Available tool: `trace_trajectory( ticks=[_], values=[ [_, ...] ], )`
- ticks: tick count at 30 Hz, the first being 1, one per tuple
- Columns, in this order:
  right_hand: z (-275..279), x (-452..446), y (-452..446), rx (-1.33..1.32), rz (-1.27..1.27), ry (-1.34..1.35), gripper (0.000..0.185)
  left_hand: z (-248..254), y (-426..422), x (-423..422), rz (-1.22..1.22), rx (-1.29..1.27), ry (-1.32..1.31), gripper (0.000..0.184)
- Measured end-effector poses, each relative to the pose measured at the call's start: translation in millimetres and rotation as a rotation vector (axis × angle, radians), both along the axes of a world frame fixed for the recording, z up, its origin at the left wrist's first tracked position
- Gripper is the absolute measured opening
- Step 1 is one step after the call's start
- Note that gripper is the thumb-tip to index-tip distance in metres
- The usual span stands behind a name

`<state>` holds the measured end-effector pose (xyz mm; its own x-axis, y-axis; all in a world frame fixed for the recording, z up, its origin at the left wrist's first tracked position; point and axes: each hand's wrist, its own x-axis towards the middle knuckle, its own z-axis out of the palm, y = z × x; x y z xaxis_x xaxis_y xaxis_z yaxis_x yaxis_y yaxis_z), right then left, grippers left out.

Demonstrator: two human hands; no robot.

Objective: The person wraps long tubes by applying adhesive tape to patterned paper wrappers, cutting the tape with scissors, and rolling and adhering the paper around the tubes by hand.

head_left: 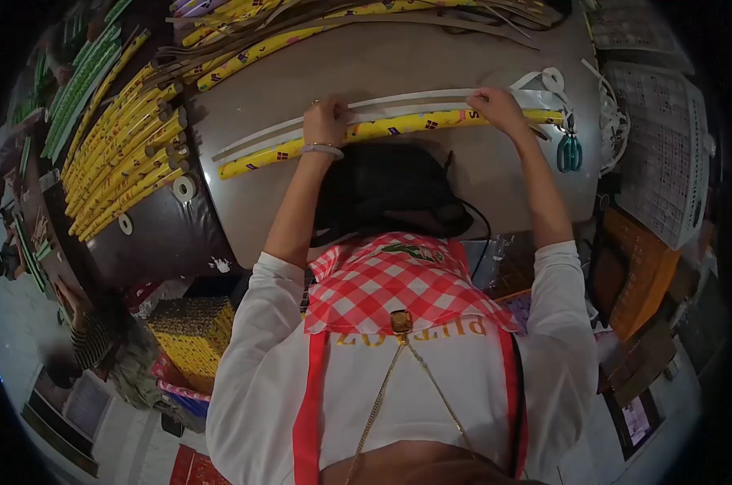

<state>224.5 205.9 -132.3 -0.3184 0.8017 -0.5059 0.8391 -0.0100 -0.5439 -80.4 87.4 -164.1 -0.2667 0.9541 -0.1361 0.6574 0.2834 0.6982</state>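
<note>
A long yellow printed roll of paper (406, 124) lies slantwise on the table in front of me. A long white strip (414, 99) runs along its far edge, with a brownish band beside it. My left hand (326, 123), a bracelet at its wrist, is closed with its fingers down on the strip and roll. Farther right, my right hand (498, 110) pinches the strip near the roll's right part. Just beyond it are a roll of white tape (553, 79) and teal-handled scissors (571, 152). My fingertips are partly hidden.
Several yellow rolls (128, 153) are stacked at the left, with tape rolls (184, 188) beside them. More yellow rolls (261, 56) lie along the far edge. A black bag (386, 190) sits between my arms. Printed sheets (657, 153) are at the right; another person's hand (71, 299) shows lower left.
</note>
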Motion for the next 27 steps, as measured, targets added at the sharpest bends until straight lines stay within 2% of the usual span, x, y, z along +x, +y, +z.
trace_trajectory(
  ticks=[2,5,8,23,27],
  values=[
    [1,-5,-1,0.079,0.045,-0.133,0.033,-1,0,0,0.002,0.008,0.016,0.016],
    [-4,-8,-3,0.214,0.078,-0.184,0.032,2,0,1,0.014,0.014,-0.010,0.016],
    [1,-14,-2,0.202,0.094,-0.269,0.032,-3,0,1,0.030,0.014,-0.035,0.016],
    [-6,-14,-4,0.242,0.085,-0.325,0.031,0,2,1,0.034,-0.007,-0.020,0.016],
    [-5,-11,-4,0.271,0.087,-0.272,0.030,2,2,2,0.046,-0.023,-0.013,0.016]
  ],
)
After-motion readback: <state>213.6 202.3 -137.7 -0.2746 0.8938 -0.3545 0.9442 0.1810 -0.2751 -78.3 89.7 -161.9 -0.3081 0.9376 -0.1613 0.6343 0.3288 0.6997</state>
